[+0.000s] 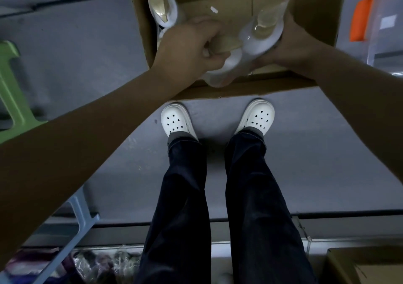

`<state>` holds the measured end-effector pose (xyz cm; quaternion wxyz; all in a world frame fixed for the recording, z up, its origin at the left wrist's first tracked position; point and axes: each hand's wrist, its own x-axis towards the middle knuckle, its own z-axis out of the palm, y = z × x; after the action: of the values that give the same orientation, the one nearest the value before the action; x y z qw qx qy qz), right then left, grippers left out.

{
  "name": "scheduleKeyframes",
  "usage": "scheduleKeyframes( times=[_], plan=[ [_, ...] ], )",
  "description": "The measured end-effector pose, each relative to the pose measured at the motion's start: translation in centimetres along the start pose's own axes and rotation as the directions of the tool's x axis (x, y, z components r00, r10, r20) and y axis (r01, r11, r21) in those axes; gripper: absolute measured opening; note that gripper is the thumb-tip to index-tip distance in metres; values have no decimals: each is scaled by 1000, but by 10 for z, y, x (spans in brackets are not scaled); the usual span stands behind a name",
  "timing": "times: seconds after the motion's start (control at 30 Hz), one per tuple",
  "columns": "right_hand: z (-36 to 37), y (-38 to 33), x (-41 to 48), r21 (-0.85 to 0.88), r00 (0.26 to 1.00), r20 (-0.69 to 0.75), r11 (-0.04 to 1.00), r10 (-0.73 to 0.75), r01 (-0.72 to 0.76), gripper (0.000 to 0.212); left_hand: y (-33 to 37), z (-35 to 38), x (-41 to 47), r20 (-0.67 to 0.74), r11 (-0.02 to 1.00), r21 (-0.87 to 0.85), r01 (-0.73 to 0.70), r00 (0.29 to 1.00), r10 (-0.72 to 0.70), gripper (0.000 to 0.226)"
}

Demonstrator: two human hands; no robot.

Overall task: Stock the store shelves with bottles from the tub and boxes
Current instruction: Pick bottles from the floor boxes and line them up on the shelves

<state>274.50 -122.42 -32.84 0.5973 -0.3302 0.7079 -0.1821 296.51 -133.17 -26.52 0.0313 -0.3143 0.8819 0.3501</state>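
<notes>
Over the cardboard box (305, 4), left hand (192, 43) grips 1 pump bottle (220, 69); right hand (290, 48) clasps a 2nd bottle (261, 37).

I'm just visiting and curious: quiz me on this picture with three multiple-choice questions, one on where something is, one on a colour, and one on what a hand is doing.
1. Where does the cardboard box sit?
A. on a shelf
B. on the floor just ahead of the shoes
C. on a counter

2. What colour are the shoes?
A. black
B. red
C. white

3. What is the left hand doing?
A. gripping a bottle
B. hanging idle
C. pressing flat on the floor

Answers:
1 B: the box's near wall lies just past the toes.
2 C: both shoes are white.
3 A: its fingers curl round the bottle's pump top.
</notes>
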Motion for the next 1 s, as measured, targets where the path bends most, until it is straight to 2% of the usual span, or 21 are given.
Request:
scheduleKeyframes(
  times=[0.1,0.2,0.27,0.37,0.5,0.63,0.7,0.8,0.87,1.0],
  plan=[
    [5,-7,-9,31,996,-88,999,-31,34,112,-7,-8,4,5,996,-88,0,1000,0,39],
    [7,-12,-17,98,989,-129,992,-66,79,83,-14,-18,12,14,985,-171,-3,1000,6,42],
    [10,-17,-22,139,979,-186,983,-89,116,74,-18,-22,16,19,976,-219,14,1000,-11,42],
    [15,-25,-28,159,945,-308,973,-114,169,83,-18,-24,16,-23,948,-312,63,997,-74,46],
    [18,-34,-40,195,915,-381,957,-129,216,95,-3,-15,14,-121,900,-422,106,978,-171,62],
    [20,-45,-62,307,889,-453,925,-64,223,93,15,0,9,-103,740,-636,216,927,-359,88],
    [20,-54,-79,391,883,-469,894,-12,220,92,30,-2,0,-64,677,-689,261,908,-415,79],
    [16,-78,-114,483,876,-478,851,57,209,88,62,-20,-22,-68,635,-749,190,931,-359,62],
    [10,-102,-141,520,879,-470,829,80,203,86,79,-46,-31,-76,627,-762,164,938,-339,63],
    [-15,-166,-207,556,900,-433,801,52,222,84,119,-130,-53,12,621,-757,201,956,-293,69]
  ],
)
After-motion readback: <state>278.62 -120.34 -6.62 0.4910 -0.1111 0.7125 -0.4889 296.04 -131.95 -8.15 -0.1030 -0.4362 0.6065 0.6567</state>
